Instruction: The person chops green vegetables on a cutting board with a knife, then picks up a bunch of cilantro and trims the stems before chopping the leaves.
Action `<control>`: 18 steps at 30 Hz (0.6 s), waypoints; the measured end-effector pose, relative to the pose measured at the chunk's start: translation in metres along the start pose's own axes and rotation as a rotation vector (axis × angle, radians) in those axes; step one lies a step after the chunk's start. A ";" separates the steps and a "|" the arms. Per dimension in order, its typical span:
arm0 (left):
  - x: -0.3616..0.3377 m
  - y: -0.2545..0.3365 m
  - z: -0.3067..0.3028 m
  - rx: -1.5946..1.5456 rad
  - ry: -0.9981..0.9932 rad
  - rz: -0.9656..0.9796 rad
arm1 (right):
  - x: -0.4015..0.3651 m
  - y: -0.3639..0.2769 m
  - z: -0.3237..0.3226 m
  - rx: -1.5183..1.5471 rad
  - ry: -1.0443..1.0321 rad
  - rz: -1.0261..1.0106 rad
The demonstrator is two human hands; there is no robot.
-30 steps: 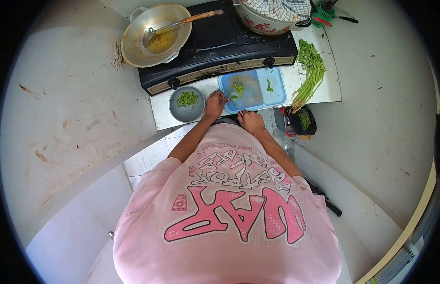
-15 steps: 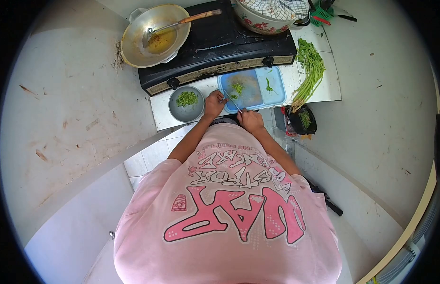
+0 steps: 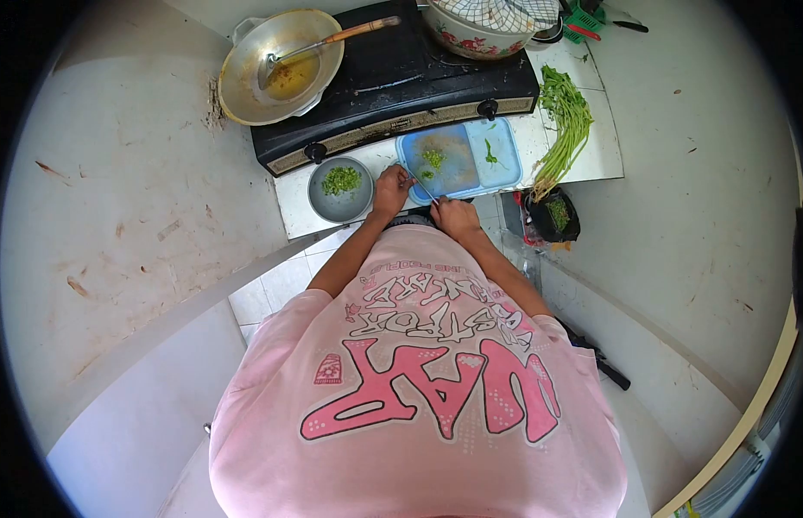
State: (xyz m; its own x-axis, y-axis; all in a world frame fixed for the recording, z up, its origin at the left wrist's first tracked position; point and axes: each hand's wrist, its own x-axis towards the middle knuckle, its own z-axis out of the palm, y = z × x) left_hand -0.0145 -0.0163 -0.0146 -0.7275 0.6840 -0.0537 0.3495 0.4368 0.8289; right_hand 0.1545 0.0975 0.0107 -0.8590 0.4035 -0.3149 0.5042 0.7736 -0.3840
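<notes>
My right hand [image 3: 457,217] is closed round the handle of a knife [image 3: 425,188], whose thin blade slants up and left over the near left part of a blue cutting board [image 3: 458,179]. Close to the blade's tip, my left hand [image 3: 390,192] has its fingers pinched together at the board's left edge; what they hold is too small to make out. Chopped greens [image 3: 433,159] lie in a small heap on the board, just beyond the blade. Left of my left hand stands a grey bowl [image 3: 339,207] with more chopped greens in it.
Behind the board is a black gas stove [image 3: 393,95] bearing a wok [image 3: 237,82] with a wooden-handled spatula [image 3: 358,32] and a flowered pot [image 3: 479,41]. Leafy green stalks [image 3: 572,129] lie at the right, above a black container [image 3: 553,216]. A leaf piece [image 3: 490,154] rests on the board's right section.
Both hands and the knife stay almost in the same place, with only a very slight shift. The whole view has moved a little with my head.
</notes>
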 end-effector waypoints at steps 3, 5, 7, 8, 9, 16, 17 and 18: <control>0.000 -0.003 0.002 0.000 0.004 0.023 | 0.004 -0.004 -0.002 -0.005 0.012 -0.002; 0.000 -0.001 0.000 0.008 -0.010 0.015 | 0.002 -0.004 -0.004 -0.009 0.023 -0.015; 0.000 0.001 -0.002 -0.012 -0.023 -0.004 | -0.001 0.001 -0.002 -0.011 0.034 -0.014; 0.000 0.002 -0.003 -0.024 -0.029 -0.013 | -0.003 0.003 0.000 -0.011 0.040 -0.007; 0.000 0.000 -0.002 -0.026 -0.030 0.004 | -0.005 0.002 -0.001 -0.012 0.045 0.000; -0.001 -0.008 0.000 -0.025 -0.003 0.071 | -0.007 0.006 -0.009 -0.006 0.023 0.065; -0.001 -0.011 0.001 -0.029 0.001 0.075 | -0.008 0.006 -0.009 -0.005 0.020 0.059; -0.001 -0.011 0.000 -0.041 0.017 0.072 | -0.009 0.006 -0.011 -0.004 0.017 0.054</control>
State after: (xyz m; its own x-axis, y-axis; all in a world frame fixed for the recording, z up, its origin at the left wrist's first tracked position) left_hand -0.0173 -0.0216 -0.0234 -0.7115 0.7025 0.0159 0.3772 0.3627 0.8521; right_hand 0.1640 0.1037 0.0203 -0.8319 0.4529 -0.3207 0.5497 0.7523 -0.3633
